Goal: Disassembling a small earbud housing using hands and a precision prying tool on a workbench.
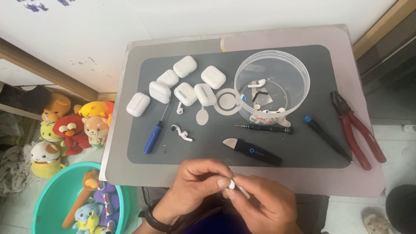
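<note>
**Both hands pinch a white earbud at the near edge of the table**

The left hand [197, 184] and the right hand [260, 203] meet just below the near edge of the grey table [130, 173]. Between them sits a small white plastic earbud [236, 187]: the left fingers [223, 182] are clenched on its rounded head, while the right fingers grasp its thin stem, which slants down to the right.

On the dark grey rubber work mat [303, 151] lie seven white rounded charging cases [185, 66], two loose white earbuds [182, 133], a blue-handled screwdriver [152, 138], a slim black precision screwdriver [266, 128], a black flat-tipped pry tool [253, 152], a black tool with a blue cap [325, 136] and red-handled pliers [357, 130]. A clear round plastic tub [299, 69] holds small earbud parts.

The step in hand looks like working the earbud apart by hand, head against stem. The next move probably calls for a firm, steady grip from both hands and a careful pull or twist, or a reach for the pry tool just ahead.
</note>
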